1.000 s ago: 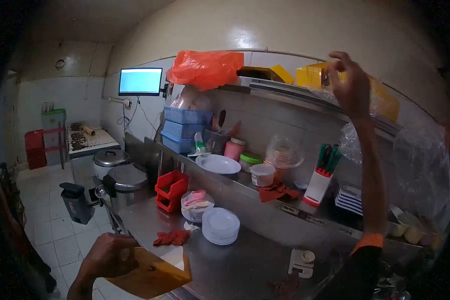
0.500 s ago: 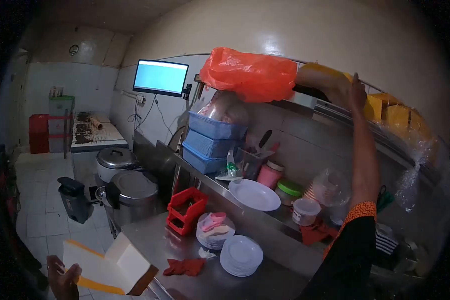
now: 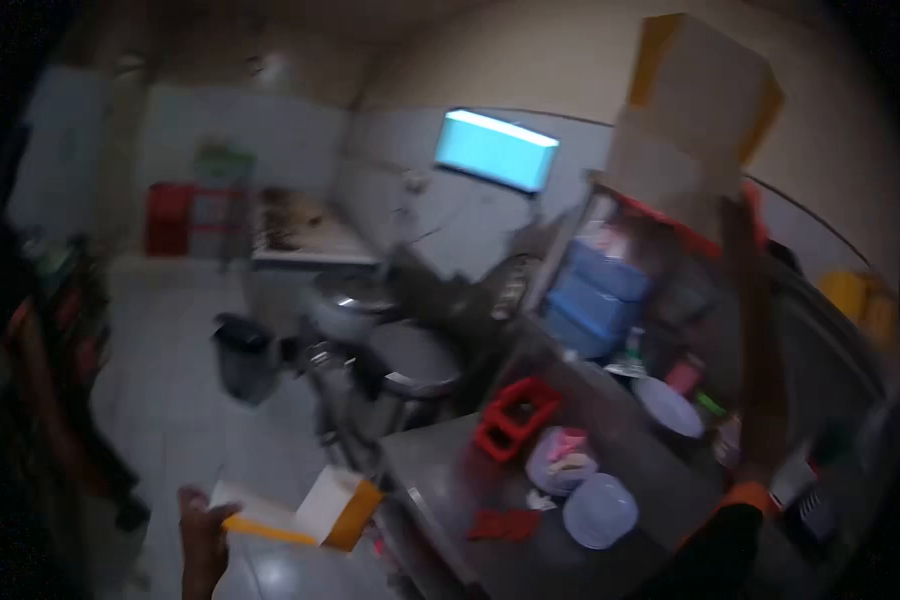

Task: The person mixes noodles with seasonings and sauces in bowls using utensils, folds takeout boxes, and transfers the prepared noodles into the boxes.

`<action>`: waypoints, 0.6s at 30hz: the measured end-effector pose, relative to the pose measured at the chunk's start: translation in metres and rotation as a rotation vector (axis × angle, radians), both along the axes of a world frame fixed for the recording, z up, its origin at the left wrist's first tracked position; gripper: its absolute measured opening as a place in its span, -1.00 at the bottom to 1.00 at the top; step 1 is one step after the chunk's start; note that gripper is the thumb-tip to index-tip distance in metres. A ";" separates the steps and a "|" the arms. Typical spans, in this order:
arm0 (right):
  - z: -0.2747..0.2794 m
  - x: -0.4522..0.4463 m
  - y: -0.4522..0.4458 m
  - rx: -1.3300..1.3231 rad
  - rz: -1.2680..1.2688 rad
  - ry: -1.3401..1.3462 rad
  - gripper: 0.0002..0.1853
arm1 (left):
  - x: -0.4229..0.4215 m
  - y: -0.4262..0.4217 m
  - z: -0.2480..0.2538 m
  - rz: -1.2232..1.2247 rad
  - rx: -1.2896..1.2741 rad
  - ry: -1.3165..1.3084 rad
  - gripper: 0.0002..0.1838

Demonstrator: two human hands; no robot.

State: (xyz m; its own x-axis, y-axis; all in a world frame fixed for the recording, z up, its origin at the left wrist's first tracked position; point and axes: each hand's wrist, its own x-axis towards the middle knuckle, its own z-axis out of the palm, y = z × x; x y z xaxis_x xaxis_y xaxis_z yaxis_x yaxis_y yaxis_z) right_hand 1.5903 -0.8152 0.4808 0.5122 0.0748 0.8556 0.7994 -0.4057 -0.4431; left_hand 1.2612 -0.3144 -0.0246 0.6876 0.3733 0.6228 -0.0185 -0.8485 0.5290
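At the lower left, my left hand (image 3: 202, 520) grips the edge of an open, folded box (image 3: 335, 505), white inside and yellow-orange outside. My right arm reaches up on the right side, and my right hand (image 3: 738, 205), blurred, holds an opened-out box (image 3: 695, 110) with a pale face and yellow flaps, in front of the wall above the shelf. That box hides part of the red plastic bag (image 3: 755, 210). More yellow boxes (image 3: 855, 300) sit on the upper shelf to the right.
A steel counter (image 3: 430, 470) holds a red rack (image 3: 518, 415), stacked white plates (image 3: 600, 512) and a red cloth (image 3: 505, 525). Blue baskets (image 3: 595, 300) stand on the shelf. Large pots (image 3: 415, 360), a bin (image 3: 245, 355) and a lit screen (image 3: 497, 150) lie further left.
The view has swung left and blurred. My right hand has brought a box off the upper shelf, where it was reaching before. The box in my left hand has turned and shows its white inside.
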 end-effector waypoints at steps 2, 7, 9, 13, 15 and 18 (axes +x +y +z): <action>-0.050 0.013 0.085 -0.189 0.149 0.143 -0.54 | -0.010 0.017 0.006 0.042 -0.027 0.014 -0.61; -0.140 0.052 0.252 -0.578 0.541 0.324 -0.52 | -0.037 0.080 -0.026 0.317 -0.380 0.464 -0.61; -0.183 0.087 0.324 -0.685 0.715 0.413 -0.51 | -0.043 0.103 -0.029 0.415 -0.442 0.525 -0.63; -0.304 0.141 0.511 -0.921 1.087 0.625 -0.49 | -0.070 0.149 -0.051 0.461 -0.346 0.276 -0.66; -0.373 0.140 0.603 -1.140 1.133 0.722 -0.50 | -0.090 0.163 -0.046 0.575 -0.402 0.281 -0.67; -0.481 0.078 0.725 -1.470 1.354 0.612 -0.51 | -0.136 0.170 -0.042 0.769 -0.474 0.278 -0.69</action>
